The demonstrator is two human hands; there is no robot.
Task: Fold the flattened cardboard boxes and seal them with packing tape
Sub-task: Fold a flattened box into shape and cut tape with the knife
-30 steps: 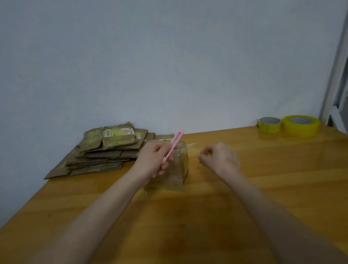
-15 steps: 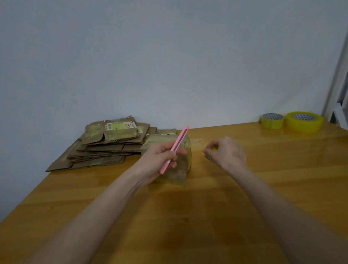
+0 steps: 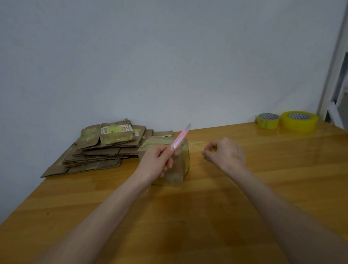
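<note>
Raised since earlier, the pink knife (image 3: pixel 179 140) is being gripped by the left hand (image 3: pixel 155 162); the right hand (image 3: pixel 224 155) is pinching tape (image 3: pixel 197 143) taut off the folded box (image 3: pixel 176 168) on the table (image 3: pixel 203 219), evidently for cutting.

A plain indoor packing corner. A wooden table (image 3: pixel 202 230) meets a bare wall (image 3: pixel 155 55), with flattened boxes (image 3: pixel 101 150) at 11 o'clock and tape rolls (image 3: pixel 298 122) at 2.

Wooden table (image 3: pixel 180 228) bears flattened boxes (image 3: pixel 99 152), taped box (image 3: pixel 178 170), two tape rolls (image 3: pixel 299 121)
</note>
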